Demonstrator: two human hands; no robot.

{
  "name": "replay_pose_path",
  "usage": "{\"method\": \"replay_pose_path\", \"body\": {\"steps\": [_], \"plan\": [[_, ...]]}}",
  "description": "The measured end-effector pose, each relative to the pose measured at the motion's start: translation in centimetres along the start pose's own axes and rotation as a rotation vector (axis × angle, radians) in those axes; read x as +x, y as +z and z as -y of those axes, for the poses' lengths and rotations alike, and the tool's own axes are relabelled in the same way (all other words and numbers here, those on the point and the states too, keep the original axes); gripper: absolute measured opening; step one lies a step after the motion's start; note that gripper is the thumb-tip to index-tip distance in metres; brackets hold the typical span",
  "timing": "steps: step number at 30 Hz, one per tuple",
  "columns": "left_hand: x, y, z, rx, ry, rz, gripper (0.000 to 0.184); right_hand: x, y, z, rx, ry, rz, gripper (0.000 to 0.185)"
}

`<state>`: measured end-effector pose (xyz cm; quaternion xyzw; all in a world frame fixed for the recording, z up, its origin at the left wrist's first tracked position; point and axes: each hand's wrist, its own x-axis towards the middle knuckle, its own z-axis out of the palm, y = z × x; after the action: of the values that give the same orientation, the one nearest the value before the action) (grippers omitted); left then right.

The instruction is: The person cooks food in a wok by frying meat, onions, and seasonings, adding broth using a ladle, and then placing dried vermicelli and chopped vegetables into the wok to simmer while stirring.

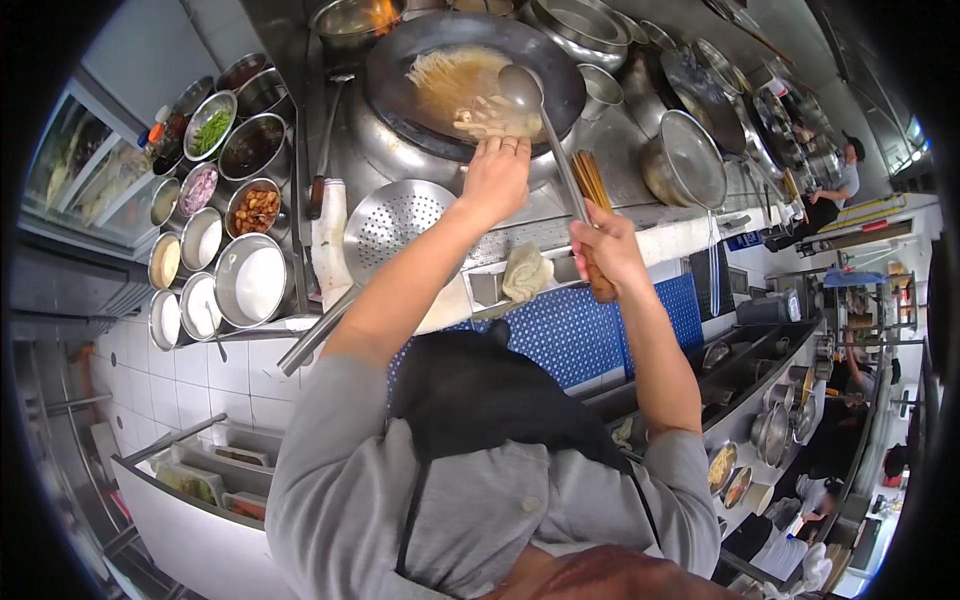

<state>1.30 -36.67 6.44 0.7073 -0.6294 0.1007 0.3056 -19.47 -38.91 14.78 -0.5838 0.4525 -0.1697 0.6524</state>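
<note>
Just beyond the left hand (497, 178), pale food pieces (492, 117).

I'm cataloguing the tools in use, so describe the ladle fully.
The ladle is silvery, apparently metal, with a round bowl and a long, straight, slim handle. Its bowl is over the wok, beside pale food strips; the handle slants across the wok's rim to the right hand, which grips it. Its lower end is hard to tell from the bamboo brush beside it.

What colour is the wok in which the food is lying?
The wok is dark, almost black, as the head view shows.
</note>
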Motion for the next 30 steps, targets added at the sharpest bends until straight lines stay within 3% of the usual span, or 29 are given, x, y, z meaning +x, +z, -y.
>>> {"method": "replay_pose_path", "body": {"steps": [5, 11, 15, 18, 21, 26, 30], "plan": [[-0.9, -0.2, -0.1, 0.002, 0.033, -0.084, 0.060, 1.8, 0.0, 0.5, -0.597, -0.218, -0.150, 0.058], [-1.0, 0.5, -0.4, 0.090, 0.017, -0.047, 0.066, 12.3, 1.2, 2.0, -1.283, -0.789, -0.161, 0.064], [-1.1, 0.3, -1.2, 0.099, -0.027, -0.073, 0.067, 14.9, 2.6, 4.4, -1.579, -0.726, -0.101, 0.064], [-1.1, 0.2, -1.3, 0.109, -0.032, -0.064, 0.067, 16.5, 1.2, 4.3, -1.641, -0.713, -0.076, 0.058], [-1.1, 0.2, -1.4, 0.077, -0.057, -0.030, 0.069, 17.4, -0.9, 4.8, -1.491, -0.598, -0.126, 0.048], [-1.3, 1.6, -0.6, 0.104, -0.030, -0.096, 0.063, 15.1, -3.8, 2.6, -1.337, -0.613, -0.210, 0.029], [-0.4, 1.0, -0.2, 0.055, -0.140, 0.063, 0.060, 11.6, -5.1, 1.2, -1.197, -0.469, -0.055, 0.029]]}}
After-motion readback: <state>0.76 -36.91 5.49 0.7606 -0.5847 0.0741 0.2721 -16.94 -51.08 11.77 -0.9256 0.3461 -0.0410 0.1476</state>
